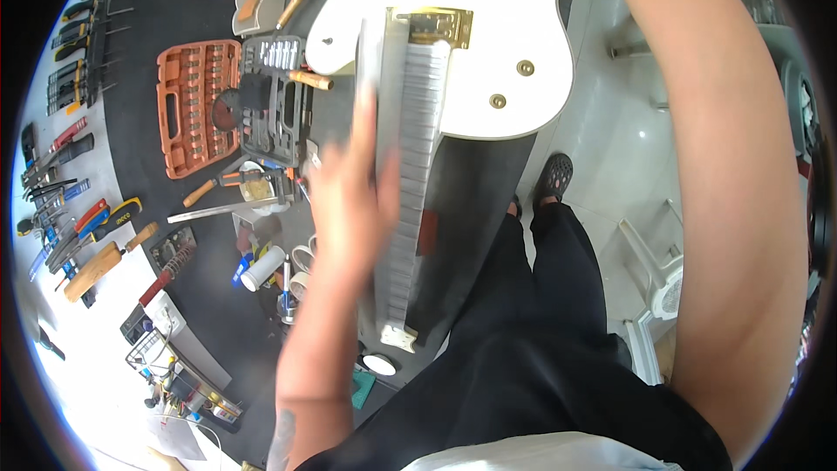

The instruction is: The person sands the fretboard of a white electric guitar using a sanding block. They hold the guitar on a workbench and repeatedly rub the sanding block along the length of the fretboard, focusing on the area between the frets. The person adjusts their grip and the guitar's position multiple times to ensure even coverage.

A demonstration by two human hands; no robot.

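Observation:
A white electric guitar body with gold hardware lies at the top centre, its neck running toward me. The fingerboard looks grey and ribbed with frets, ending at a pale nut piece. My left hand, smeared by motion, closes on a long straight bar lying lengthwise along the fingerboard's left side. One finger stretches forward along the bar. My right forearm reaches up past the guitar's right side; the hand itself is beyond the top edge.
On the dark bench left of the neck sit an orange socket case, a white roll and a wooden-handled file. Screwdrivers and pliers line the far left. A white stool stands on the tiled floor at right.

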